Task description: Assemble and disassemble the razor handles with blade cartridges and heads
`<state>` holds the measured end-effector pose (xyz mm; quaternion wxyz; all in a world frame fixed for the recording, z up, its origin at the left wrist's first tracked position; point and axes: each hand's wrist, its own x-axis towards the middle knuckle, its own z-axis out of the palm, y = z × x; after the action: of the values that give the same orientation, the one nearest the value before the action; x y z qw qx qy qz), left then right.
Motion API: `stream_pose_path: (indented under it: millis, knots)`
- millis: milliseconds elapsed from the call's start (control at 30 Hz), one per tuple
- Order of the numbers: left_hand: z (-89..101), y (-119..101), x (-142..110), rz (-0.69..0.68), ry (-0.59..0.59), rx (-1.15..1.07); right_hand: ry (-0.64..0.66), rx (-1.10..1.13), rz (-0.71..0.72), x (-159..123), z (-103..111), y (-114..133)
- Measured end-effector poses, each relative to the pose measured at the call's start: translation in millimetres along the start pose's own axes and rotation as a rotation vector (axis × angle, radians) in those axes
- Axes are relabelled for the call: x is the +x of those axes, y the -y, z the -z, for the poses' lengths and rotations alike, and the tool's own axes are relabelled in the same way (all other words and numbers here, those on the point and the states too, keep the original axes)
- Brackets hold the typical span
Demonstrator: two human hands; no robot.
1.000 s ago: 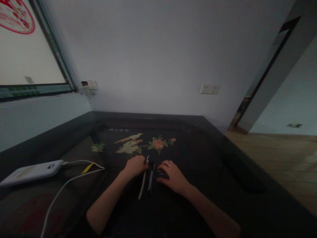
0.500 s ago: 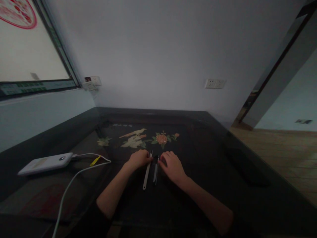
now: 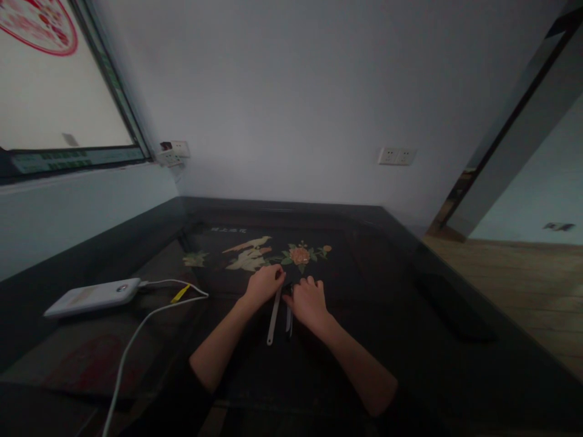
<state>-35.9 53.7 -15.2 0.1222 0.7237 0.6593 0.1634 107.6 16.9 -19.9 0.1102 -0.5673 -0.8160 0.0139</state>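
Observation:
On the dark table, a slim pale strip [image 3: 274, 318] with a small hole at its near end lies lengthwise. My left hand [image 3: 265, 285] is closed at the strip's far end, thumb and forefinger pressed together; whether they pinch the strip or something small is unclear. Just right of the strip lies a narrow dark and silver tool [image 3: 288, 321], its kind too dim to tell. My right hand [image 3: 310, 303] is bent over that tool's far end, thumb against it and fingers curled. The tool's far part is partly hidden by this hand.
At left sits a white power bank [image 3: 93, 296] with a white cable [image 3: 130, 340] running toward the front edge and a yellow tag [image 3: 181, 294] on it. A black flat object [image 3: 455, 309] lies at right. Wall sockets [image 3: 396, 156] are behind the table.
My left hand has moved slightly up and right, off the strip's side to its far end. My right hand has shifted left, over the dark tool. The view has shifted a little.

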Motion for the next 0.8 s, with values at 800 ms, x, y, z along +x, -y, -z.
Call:
stream_pose_path:
  millis: [800]
  knots:
    - [-23.7,-50.0,-29.9,-0.365,-0.041,-0.909,-0.205,1.171,0.017,-4.2,24.6,-64.6]
